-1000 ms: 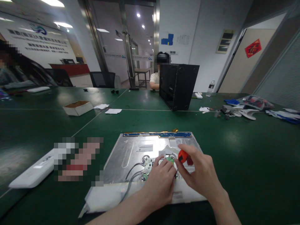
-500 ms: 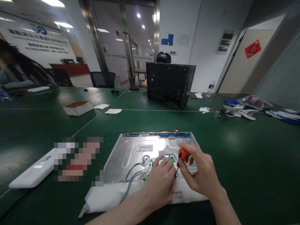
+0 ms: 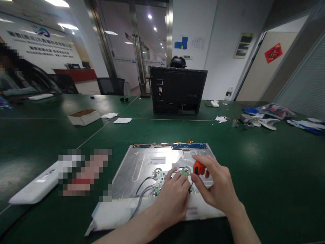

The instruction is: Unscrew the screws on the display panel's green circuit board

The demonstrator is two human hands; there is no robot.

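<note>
A flat display panel (image 3: 124, 179) lies back side up on the table before me, its silver metal back showing. A blue circuit strip (image 3: 167, 146) runs along its far edge. Bent and close together, the fingers of my left hand (image 3: 175, 193) press on a small green circuit board (image 3: 159, 179) in the middle; the thumb is hidden. Grey and black cables (image 3: 142, 200) lead from this board. My right hand (image 3: 219, 184) grips a screwdriver (image 3: 198, 167) by its orange and black handle, between thumb and fingers. The thin shaft slants down beside my left hand, where the tip is hidden.
Across the table a person stands or sits behind a large black monitor housing (image 3: 179, 91). To the left are a white elongated device (image 3: 35, 184) and an open cardboard box (image 3: 84, 117). Gloves, a plastic bag (image 3: 275, 111) and a bottle (image 3: 228, 96) lie or stand to the right.
The black housing across the table has turned to face me more squarely and shifted left. The screwdriver's handle has rotated in my right fingers. My left hand has stayed in place.
</note>
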